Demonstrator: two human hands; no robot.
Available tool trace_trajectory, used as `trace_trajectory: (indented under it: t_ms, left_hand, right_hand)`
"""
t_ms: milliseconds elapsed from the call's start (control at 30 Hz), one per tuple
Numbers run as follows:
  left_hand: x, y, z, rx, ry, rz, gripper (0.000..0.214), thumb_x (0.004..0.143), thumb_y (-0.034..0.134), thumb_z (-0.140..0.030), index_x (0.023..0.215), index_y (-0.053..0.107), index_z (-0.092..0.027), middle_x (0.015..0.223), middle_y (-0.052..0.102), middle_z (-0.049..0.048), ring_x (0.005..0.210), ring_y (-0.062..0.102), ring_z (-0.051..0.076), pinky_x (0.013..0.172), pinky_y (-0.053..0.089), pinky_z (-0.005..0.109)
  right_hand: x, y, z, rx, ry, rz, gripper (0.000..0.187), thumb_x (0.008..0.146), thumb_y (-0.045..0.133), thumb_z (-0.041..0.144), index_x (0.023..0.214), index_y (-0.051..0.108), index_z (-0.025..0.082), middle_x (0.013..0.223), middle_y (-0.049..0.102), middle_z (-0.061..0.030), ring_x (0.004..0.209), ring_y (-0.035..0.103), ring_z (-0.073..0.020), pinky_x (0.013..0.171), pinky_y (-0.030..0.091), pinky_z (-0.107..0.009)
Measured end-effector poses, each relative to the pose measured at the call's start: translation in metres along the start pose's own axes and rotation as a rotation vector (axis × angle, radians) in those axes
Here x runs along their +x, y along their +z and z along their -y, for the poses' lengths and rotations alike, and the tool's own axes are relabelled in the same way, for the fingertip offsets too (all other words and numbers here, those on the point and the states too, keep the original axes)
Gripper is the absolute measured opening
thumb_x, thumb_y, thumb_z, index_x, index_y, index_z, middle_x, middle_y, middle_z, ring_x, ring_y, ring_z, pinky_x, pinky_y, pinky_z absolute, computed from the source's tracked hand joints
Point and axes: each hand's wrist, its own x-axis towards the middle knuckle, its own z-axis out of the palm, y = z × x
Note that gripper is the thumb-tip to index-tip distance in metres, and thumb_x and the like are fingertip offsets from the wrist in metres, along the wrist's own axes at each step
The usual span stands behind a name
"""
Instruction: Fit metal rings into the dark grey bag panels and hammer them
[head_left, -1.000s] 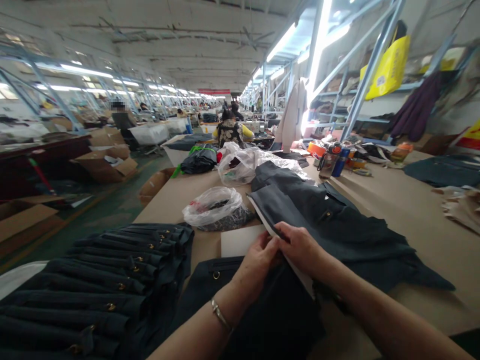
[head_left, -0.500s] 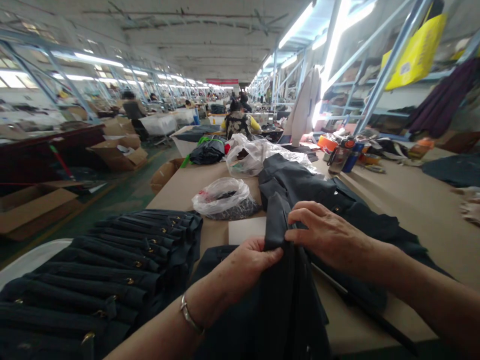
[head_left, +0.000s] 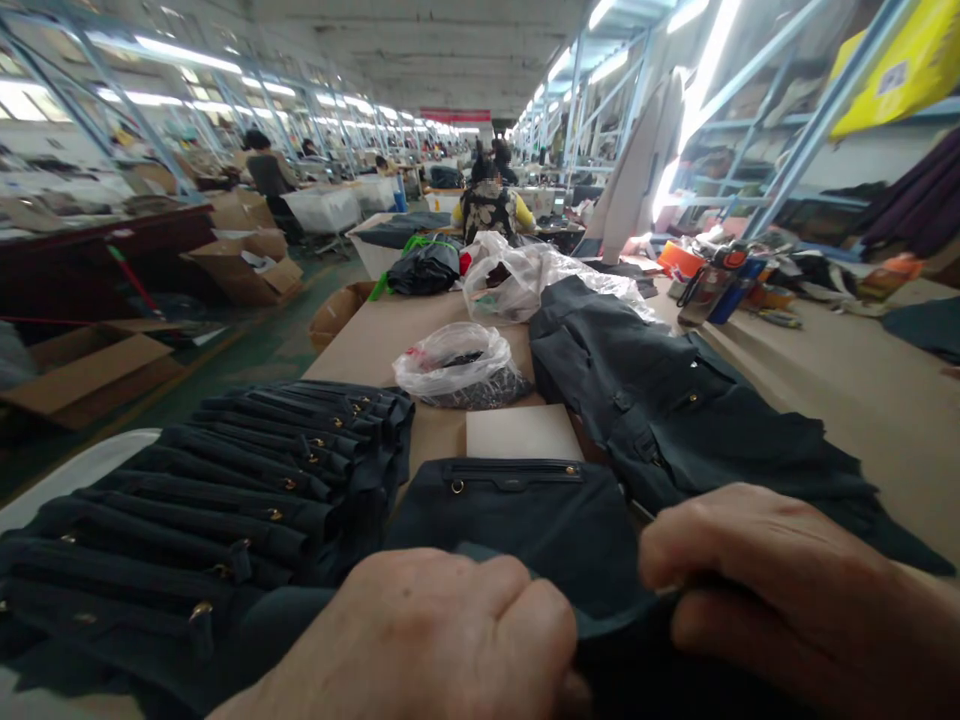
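Note:
My left hand (head_left: 427,630) is closed at the bottom middle, its knuckles towards me. My right hand (head_left: 787,590) is also closed, thumb and fingers pinching the edge of a dark fabric piece (head_left: 622,655). This piece stretches between both hands, close to the camera, and most of it is out of view or in shadow. Beyond the hands lies a dark bag panel (head_left: 525,510) with a zipper, a gold zipper pull and a small ring. More zippered dark panels (head_left: 247,500) overlap in a row at the left. A heap of dark fabric pieces (head_left: 637,370) spreads on the right.
Behind the bag panel sits a pale flat card or board (head_left: 525,432), with a clear plastic bag (head_left: 461,365) past it. Bottles (head_left: 705,290) stand at the right on the brown table (head_left: 360,345). Cardboard boxes (head_left: 97,370) are on the floor; a person (head_left: 491,205) sits ahead.
Both hands have come down and nearer to me, further apart, with the dark fabric piece now spread between them. The zippered bag panel and the pale card are now uncovered.

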Motion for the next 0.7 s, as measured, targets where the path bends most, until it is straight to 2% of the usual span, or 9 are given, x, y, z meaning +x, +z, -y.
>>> trace_trajectory:
  t_ms: [100,167,200,233,300,367,433,567,700]
  left_hand:
    - [0.007,0.007,0.027,0.017,-0.169,0.073,0.029,0.085,0.045,-0.036,0.064,0.058,-0.022,0.057,0.058,-0.0003,0.045,0.047,0.012,0.043,0.029,0.023]
    - [0.02,0.02,0.05,0.087,-0.263,0.125,0.029,0.086,0.044,-0.035,0.066,0.059,-0.021,0.06,0.059,0.0009,0.05,0.052,0.013,0.049,0.034,0.023]
    - [0.028,0.028,0.062,0.126,-0.268,0.148,0.029,0.086,0.044,-0.035,0.068,0.061,-0.02,0.062,0.06,0.0019,0.055,0.055,0.015,0.053,0.037,0.024]
    - [0.036,0.038,0.074,0.162,-0.273,0.171,0.029,0.086,0.043,-0.036,0.07,0.062,-0.02,0.065,0.062,0.0033,0.059,0.057,0.016,0.056,0.039,0.025]
    - [0.053,0.059,0.093,0.223,-0.292,0.191,0.031,0.088,0.041,-0.037,0.078,0.064,-0.019,0.073,0.066,0.007,0.067,0.062,0.019,0.062,0.043,0.027]
    - [0.069,0.078,0.108,0.27,-0.338,0.221,0.034,0.089,0.039,-0.037,0.084,0.065,-0.017,0.08,0.068,0.0105,0.075,0.064,0.022,0.067,0.046,0.03]
    - [0.082,0.094,0.119,0.298,-0.383,0.267,0.035,0.089,0.039,-0.037,0.087,0.066,-0.016,0.085,0.069,0.0125,0.081,0.065,0.023,0.071,0.047,0.031]
    - [0.097,0.111,0.132,0.326,-0.425,0.303,0.037,0.089,0.039,-0.039,0.088,0.067,-0.015,0.088,0.069,0.0135,0.083,0.065,0.025,0.072,0.048,0.034]
    - [0.099,0.114,0.125,0.373,-0.429,0.276,0.032,0.088,0.042,-0.036,0.089,0.067,-0.015,0.088,0.067,0.0134,0.083,0.064,0.026,0.073,0.048,0.038]
  right_hand:
    - [0.018,0.026,-0.024,0.289,0.135,0.162,0.023,0.083,0.055,0.033,0.105,0.06,0.027,0.084,0.063,0.0004,0.073,0.057,-0.0135,0.063,0.044,-0.022]
    - [0.031,0.054,-0.049,0.452,0.237,0.214,0.021,0.086,0.05,0.034,0.095,0.062,0.02,0.08,0.061,0.0008,0.071,0.055,-0.0118,0.062,0.043,-0.021]
    - [0.036,0.069,-0.062,0.478,0.285,0.213,0.023,0.087,0.047,0.035,0.088,0.061,0.017,0.075,0.059,0.0009,0.068,0.053,-0.0111,0.061,0.042,-0.021]
    - [0.039,0.083,-0.075,0.446,0.324,0.192,0.026,0.088,0.045,0.035,0.081,0.06,0.016,0.071,0.057,0.0011,0.065,0.051,-0.0108,0.06,0.04,-0.021]
    - [0.044,0.108,-0.093,0.248,0.354,0.122,0.028,0.089,0.043,0.034,0.073,0.057,0.015,0.069,0.054,0.0005,0.066,0.05,-0.0116,0.062,0.039,-0.023]
    - [0.049,0.123,-0.105,0.012,0.348,0.072,0.029,0.09,0.041,0.032,0.071,0.056,0.016,0.074,0.055,-0.0018,0.073,0.051,-0.0137,0.069,0.038,-0.026]
    - [0.056,0.132,-0.111,-0.131,0.357,0.08,0.03,0.091,0.038,0.03,0.074,0.057,0.016,0.08,0.057,-0.0042,0.079,0.052,-0.0152,0.073,0.037,-0.027]
    - [0.068,0.142,-0.12,-0.186,0.409,0.119,0.031,0.092,0.036,0.029,0.077,0.059,0.016,0.084,0.059,-0.0074,0.078,0.055,-0.0159,0.071,0.037,-0.026]
    - [0.074,0.15,-0.13,-0.152,0.404,0.092,0.028,0.091,0.04,0.028,0.075,0.06,0.015,0.081,0.059,-0.0066,0.074,0.055,-0.0151,0.068,0.037,-0.026]
